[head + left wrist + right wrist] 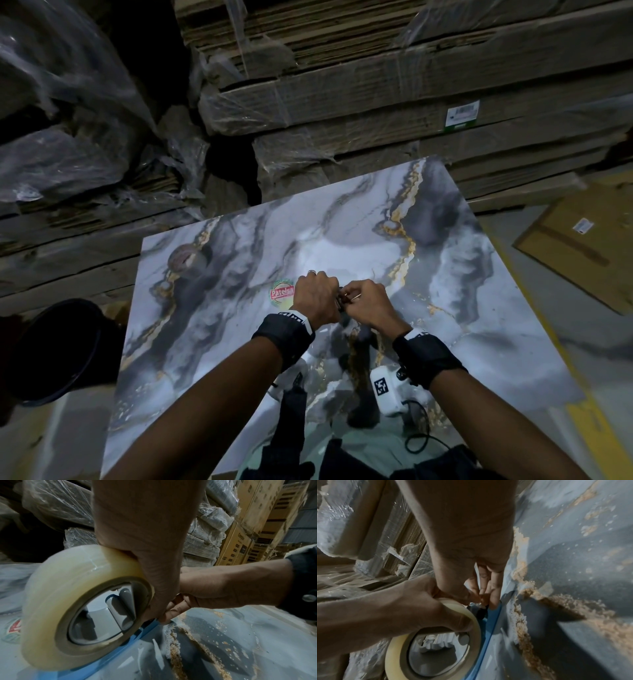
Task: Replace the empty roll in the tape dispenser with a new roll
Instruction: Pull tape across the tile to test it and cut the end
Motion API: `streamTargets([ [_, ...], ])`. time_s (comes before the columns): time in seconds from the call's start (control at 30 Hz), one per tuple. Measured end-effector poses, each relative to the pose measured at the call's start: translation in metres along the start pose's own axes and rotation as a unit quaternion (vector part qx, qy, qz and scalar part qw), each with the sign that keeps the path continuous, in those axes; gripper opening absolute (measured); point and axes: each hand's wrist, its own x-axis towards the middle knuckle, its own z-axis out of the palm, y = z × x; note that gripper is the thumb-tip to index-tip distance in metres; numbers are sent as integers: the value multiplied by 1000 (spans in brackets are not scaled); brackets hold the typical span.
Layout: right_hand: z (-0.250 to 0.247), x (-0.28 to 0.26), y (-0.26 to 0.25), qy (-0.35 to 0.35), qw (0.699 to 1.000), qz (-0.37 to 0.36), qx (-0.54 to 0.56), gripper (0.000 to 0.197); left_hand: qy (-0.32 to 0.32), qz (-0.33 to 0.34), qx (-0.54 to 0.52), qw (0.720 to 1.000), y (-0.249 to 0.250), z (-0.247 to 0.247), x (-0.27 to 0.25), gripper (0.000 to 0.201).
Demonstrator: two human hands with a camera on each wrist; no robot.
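Roll [72, 601] of clear tape is sitting on the grey hub [104, 616] of a blue dispenser [145, 627], and the left hand [144, 545] is gripping it from above, thumb and fingers curling over its outer face. In the right-wrist view the same hand [388, 609] is wrapping the roll [476, 626], with the thumb reaching down to the cardboard core. The right hand [467, 547] is closing its fingertips [491, 588] together right at the top edge of the roll, beside a small black part [482, 612] of the dispenser [489, 626]; whether they are pinching the tape's end or only touching that part, I cannot tell. In the left-wrist view the right hand [231, 588] is coming in from the side, its fingertips tucking under the left hand against the blue frame.

From the head camera both hands, left [317, 294] and right [368, 301], are meeting knuckle to knuckle over a marbled grey, white and gold board [359, 219], and they are hiding roll and dispenser almost wholly. A round red and green sticker [282, 294] is lying on the board just beside the left hand. Another roll [188, 257], darker, is lying well apart near the board's far left corner. Black wrist straps are showing on both arms. Stacks of flat cardboard [376, 85] wrapped in plastic film are rising behind the board.
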Motion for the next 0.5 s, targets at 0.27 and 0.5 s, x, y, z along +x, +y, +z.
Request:
streamTargets([
  [0.27,-8,-5,8,-19,982,-138,-127,18,5,1,1,1000,1,-2,1,44],
  [0.5,-10,-3,12,-34,953,-208,-218,15,2,7,-6,1000,0,-3,2,37],
])
